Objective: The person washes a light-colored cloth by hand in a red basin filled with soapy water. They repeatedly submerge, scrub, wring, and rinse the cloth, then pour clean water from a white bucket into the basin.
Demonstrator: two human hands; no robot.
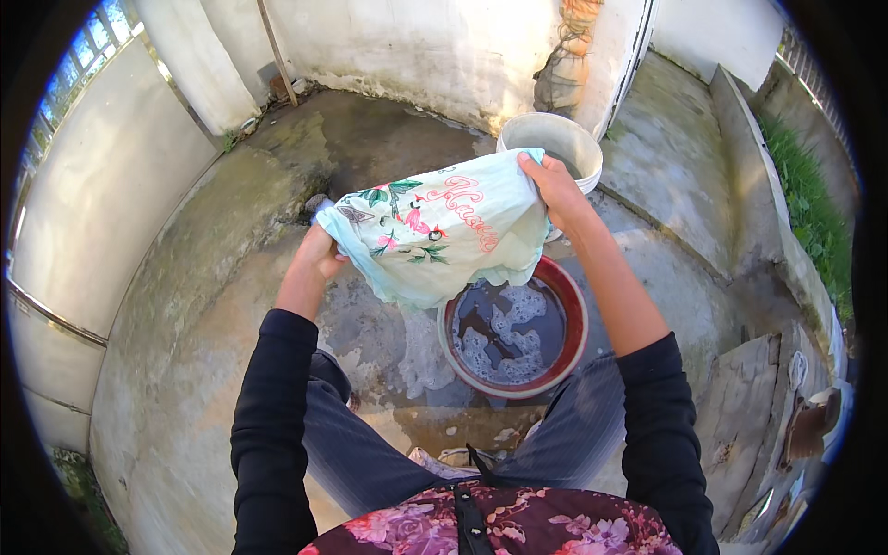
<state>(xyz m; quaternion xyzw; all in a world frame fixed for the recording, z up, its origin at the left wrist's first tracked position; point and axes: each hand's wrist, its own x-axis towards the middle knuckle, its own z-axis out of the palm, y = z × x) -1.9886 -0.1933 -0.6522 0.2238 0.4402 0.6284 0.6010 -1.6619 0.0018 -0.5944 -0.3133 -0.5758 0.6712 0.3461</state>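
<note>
A pale mint cloth (444,229) with printed or stitched flowers, leaves, birds and red lettering is stretched between my hands. My left hand (322,248) grips its left end, and my right hand (555,186) pinches its upper right corner. Below the cloth, a round red basin (577,316) with a pale rim stands on the concrete, holding dark water with patches of suds (519,326). The cloth's lower edge overlaps the view of the basin's far left side. Just beyond my right hand is a white plastic bucket (593,156) with liquid inside, partly hidden by the cloth and hand.
Wet, stained concrete (208,333) surrounds the basin, which stands between my knees. A metal gate (83,187) is at the left, a whitewashed wall (416,55) ahead. A raised slab (680,159) and a low kerb with grass (805,201) lie at the right.
</note>
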